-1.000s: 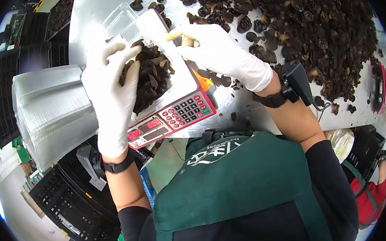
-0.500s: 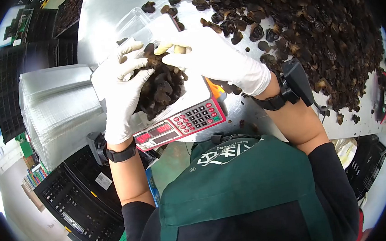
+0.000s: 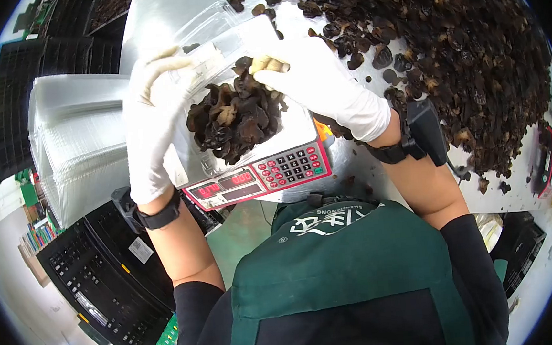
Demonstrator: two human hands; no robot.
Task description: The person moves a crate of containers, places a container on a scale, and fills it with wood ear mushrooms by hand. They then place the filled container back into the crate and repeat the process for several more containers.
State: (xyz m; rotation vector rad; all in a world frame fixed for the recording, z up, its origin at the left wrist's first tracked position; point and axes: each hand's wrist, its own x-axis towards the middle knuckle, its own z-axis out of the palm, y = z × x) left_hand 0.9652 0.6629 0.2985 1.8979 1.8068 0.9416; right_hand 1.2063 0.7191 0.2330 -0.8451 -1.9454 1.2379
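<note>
A gloved left hand (image 3: 149,127) lay nearly flat along a clear plastic box (image 3: 214,44) of dried black fungus (image 3: 236,117) (set on a scale (image 3: 276,169)); the right hand (image 3: 321,84) curled over its rim.

**Gloss on plastic and metal, dull fungus**

Smooth, matt white rubbery gloves are covering the left hand (image 3: 148,127) and right hand (image 3: 321,84). The clear plastic tray (image 3: 213,38) is glinting; the dark fungus (image 3: 236,117) is looking wrinkled, dull. The metal table (image 3: 160,13) is shining.
</note>
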